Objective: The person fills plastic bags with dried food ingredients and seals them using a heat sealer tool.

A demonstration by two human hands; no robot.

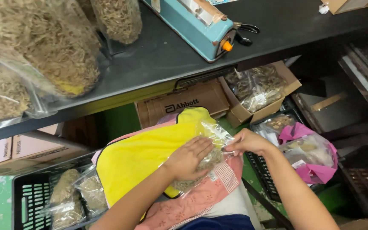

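Observation:
A small clear plastic bag [211, 140] of dried brownish herbs lies on a yellow cloth [141, 151] spread over my lap. My left hand [188, 158] presses flat on top of the bag, fingers together. At the bag's open right end, my right hand [248, 142] pinches the plastic edge between its fingers. A pink floral and checked cloth [205, 196] shows under the yellow one.
A dark table [158, 55] above holds a blue heat sealer [201, 25] and big bags of dried herbs [43, 47]. A black crate [35, 191] with filled bags stands at lower left. Cardboard boxes [252, 89], a pink bag [311, 153] and another crate are at right.

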